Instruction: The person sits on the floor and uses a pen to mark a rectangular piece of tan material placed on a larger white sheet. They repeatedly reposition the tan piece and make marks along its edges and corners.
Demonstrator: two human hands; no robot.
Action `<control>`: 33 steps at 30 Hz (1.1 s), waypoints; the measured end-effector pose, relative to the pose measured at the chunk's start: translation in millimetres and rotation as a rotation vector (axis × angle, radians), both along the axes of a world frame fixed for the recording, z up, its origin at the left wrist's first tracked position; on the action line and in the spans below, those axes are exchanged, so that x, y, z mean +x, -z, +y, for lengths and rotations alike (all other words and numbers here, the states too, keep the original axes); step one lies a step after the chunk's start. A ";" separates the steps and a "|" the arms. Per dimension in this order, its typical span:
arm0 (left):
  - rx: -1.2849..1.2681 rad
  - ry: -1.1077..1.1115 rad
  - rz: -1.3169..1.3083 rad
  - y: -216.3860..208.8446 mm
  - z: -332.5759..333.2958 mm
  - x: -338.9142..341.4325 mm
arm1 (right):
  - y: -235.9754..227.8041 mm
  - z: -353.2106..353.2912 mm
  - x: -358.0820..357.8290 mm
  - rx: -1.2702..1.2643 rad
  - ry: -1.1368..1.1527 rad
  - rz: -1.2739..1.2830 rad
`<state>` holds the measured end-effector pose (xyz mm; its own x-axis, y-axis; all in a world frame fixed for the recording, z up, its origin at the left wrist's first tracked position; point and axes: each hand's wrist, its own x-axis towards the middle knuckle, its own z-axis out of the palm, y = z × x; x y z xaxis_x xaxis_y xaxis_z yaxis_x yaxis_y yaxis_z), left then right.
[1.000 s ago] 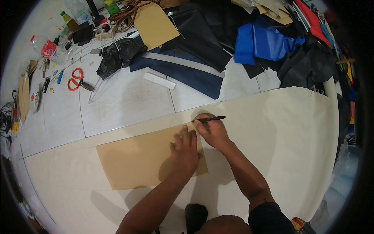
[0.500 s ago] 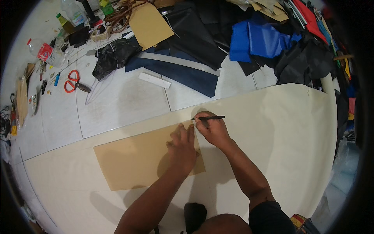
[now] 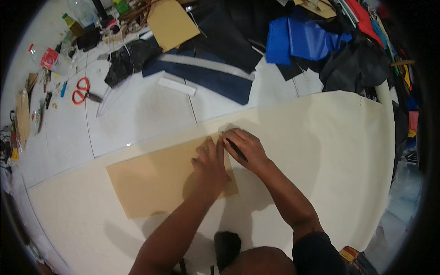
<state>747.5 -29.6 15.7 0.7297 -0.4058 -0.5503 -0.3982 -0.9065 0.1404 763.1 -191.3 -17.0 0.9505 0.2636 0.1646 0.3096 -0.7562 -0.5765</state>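
Orange scissors (image 3: 81,90) lie idle at the floor's left edge. Left hand (image 3: 210,161) presses flat, fingers spread, pinning the tan cardboard template (image 3: 156,181) on the cream sheet (image 3: 321,151); right hand (image 3: 245,147) pinches a black pen (image 3: 236,149) at the template's top right corner, seemingly tracing.

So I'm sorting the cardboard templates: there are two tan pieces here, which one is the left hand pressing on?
The long tan cardboard template lying on the cream sheet, under the left hand. The other tan cardboard piece lies untouched at the top, among the dark fabrics.
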 end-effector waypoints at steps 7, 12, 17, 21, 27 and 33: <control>-0.015 -0.044 -0.016 1.6 1.0 -1.2 | -5.0 -8.8 -92.3 -0.071 -0.071 0.205; -0.068 -0.074 0.005 3.8 0.8 -1.3 | -13.8 -14.3 -151.7 -0.106 -0.099 0.127; -0.038 -0.069 0.010 5.8 -0.5 0.4 | -20.2 -13.8 -160.0 -0.085 -0.111 0.129; -0.028 -0.064 0.000 5.6 -0.1 1.6 | -24.0 -10.6 -163.6 -0.082 -0.109 0.145; -0.023 -0.074 0.017 5.8 -0.8 1.9 | -17.8 -12.2 -150.1 -0.078 -0.056 0.288; -0.036 -0.095 0.038 3.1 -0.5 3.7 | -7.4 -6.7 -75.8 -0.167 0.016 0.241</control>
